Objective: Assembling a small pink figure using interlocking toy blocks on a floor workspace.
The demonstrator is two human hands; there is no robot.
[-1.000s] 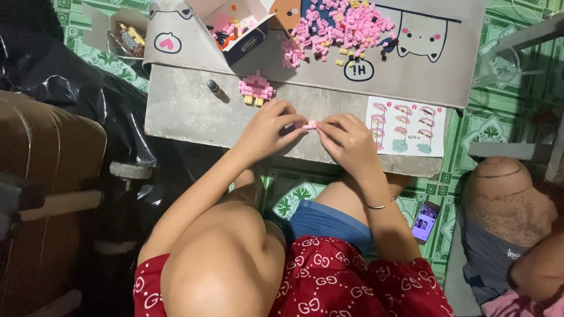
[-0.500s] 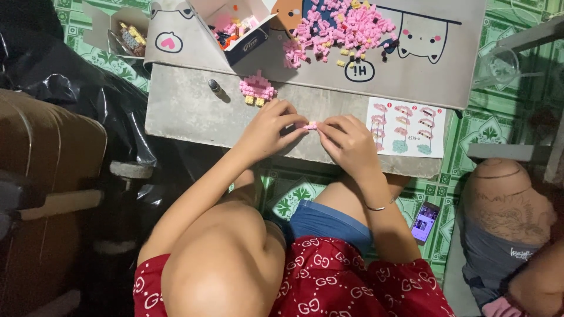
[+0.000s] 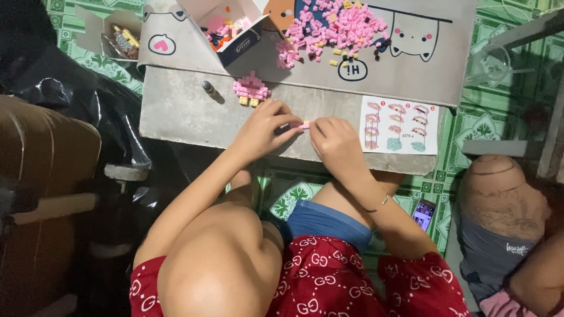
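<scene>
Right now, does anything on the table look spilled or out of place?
Yes: a loose pile of small pink building bricks lies scattered across the grey cartoon-cat tabletop, beside the open cardboard box. Nothing looks damaged.

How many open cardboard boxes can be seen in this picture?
2. One small open box stands on the table near its far edge, with pink pieces inside. The second open box lies on the green floor, left of the table. Others may be out of view.

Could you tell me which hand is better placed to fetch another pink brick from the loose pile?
Probably the right hand: the pile of pink bricks lies up and to its side. The left hand pinches the small pink piece and sits nearer the half-built pink model.
</scene>
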